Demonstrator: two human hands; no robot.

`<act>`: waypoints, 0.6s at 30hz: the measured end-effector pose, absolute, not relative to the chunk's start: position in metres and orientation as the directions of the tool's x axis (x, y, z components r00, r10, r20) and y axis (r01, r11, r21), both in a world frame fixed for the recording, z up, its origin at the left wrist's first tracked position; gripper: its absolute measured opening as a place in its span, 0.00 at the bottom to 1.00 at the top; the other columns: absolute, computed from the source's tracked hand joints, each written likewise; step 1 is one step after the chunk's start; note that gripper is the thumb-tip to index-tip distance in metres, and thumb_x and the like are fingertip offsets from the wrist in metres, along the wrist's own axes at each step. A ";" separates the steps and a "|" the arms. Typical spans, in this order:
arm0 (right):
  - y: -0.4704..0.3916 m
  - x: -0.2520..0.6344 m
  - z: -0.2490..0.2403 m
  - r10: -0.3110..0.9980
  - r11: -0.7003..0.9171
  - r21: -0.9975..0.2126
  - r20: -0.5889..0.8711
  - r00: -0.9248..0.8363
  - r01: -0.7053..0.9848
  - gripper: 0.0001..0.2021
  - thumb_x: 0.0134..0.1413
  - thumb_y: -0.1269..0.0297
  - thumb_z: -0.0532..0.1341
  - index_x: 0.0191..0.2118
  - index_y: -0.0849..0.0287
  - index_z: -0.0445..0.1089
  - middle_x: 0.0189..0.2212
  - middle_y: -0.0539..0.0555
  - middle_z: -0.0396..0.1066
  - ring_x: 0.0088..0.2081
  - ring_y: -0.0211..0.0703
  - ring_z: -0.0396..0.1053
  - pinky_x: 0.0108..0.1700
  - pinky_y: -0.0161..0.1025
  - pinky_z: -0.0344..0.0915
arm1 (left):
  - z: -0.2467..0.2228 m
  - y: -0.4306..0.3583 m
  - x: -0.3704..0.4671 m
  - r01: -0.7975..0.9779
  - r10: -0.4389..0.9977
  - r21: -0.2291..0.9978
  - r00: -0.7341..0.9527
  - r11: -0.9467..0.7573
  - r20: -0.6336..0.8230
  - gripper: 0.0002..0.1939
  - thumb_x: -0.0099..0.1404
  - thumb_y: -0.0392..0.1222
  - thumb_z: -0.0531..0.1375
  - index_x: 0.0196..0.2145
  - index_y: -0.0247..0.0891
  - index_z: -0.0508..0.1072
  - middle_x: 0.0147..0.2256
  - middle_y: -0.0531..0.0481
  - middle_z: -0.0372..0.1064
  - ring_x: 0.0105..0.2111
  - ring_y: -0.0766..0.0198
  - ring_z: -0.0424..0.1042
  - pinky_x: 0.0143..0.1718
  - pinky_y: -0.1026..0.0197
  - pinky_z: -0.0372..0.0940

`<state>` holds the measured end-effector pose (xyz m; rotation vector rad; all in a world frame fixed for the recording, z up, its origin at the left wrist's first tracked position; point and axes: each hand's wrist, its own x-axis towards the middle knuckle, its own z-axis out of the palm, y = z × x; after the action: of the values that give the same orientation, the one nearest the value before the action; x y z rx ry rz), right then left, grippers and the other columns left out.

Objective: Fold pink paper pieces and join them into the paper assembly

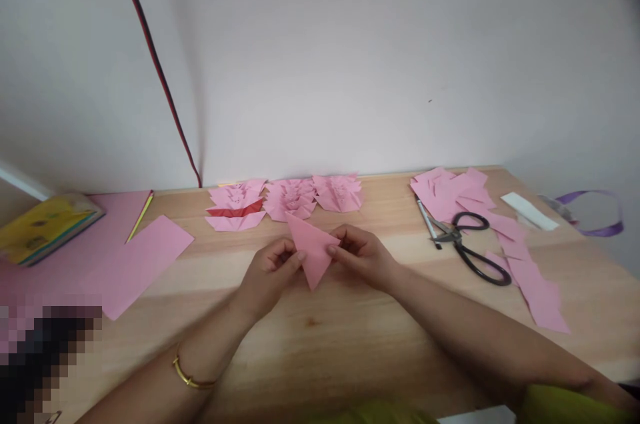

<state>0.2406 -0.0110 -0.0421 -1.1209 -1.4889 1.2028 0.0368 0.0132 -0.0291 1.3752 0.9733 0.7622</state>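
Observation:
A pink sheet of paper folded to a triangle (314, 252) is held up between both hands, over the middle of the wooden table. My left hand (273, 274) pinches its left edge, thumb in front and fingers curled behind. On the other side my right hand (365, 256) grips the right corner between thumb and fingers. Just behind the hands, folded pink paper pieces (290, 197) stand in rows by the wall, with one red folded piece (235, 209) among those at left.
Black-handled scissors (457, 237) and a white pen (429, 224) lie at right beside pink paper pieces (445, 191). Several pink strips (537, 294) trail toward the front. At left are large pink sheets (145, 261), a yellow pencil (140, 216) and a yellow-covered book (47, 227).

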 end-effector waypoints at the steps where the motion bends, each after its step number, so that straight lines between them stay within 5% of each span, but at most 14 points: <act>1: -0.010 0.241 -0.042 0.973 0.110 -0.989 0.087 -0.214 0.097 0.11 0.53 0.57 0.60 0.36 0.60 0.68 0.30 0.52 0.68 0.31 0.36 0.64 0.32 0.33 0.63 | -0.030 0.014 0.037 0.107 0.892 0.991 0.437 0.076 -0.116 0.11 0.59 0.46 0.59 0.28 0.35 0.69 0.29 0.52 0.67 0.30 0.67 0.64 0.33 0.65 0.60; 12: -0.014 0.237 -0.037 0.953 0.167 -0.982 0.137 -0.269 0.090 0.06 0.55 0.63 0.58 0.34 0.59 0.66 0.28 0.50 0.64 0.30 0.35 0.61 0.32 0.33 0.59 | -0.031 0.017 0.036 0.268 0.890 0.963 0.445 -0.029 -0.097 0.10 0.60 0.45 0.57 0.28 0.36 0.69 0.27 0.52 0.66 0.29 0.67 0.64 0.31 0.65 0.59; 18: -0.014 0.239 -0.037 0.954 0.240 -0.958 0.202 -0.224 0.158 0.06 0.56 0.63 0.56 0.31 0.58 0.66 0.27 0.51 0.64 0.29 0.36 0.62 0.32 0.34 0.60 | -0.032 0.014 0.038 -0.100 0.768 0.889 0.554 0.446 -0.323 0.16 0.60 0.53 0.56 0.37 0.37 0.68 0.30 0.49 0.69 0.28 0.64 0.69 0.31 0.59 0.65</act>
<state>0.2386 -0.0137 -0.0367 -1.0642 -1.5964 1.0913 0.0377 0.0144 -0.0323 0.9629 0.8201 0.6190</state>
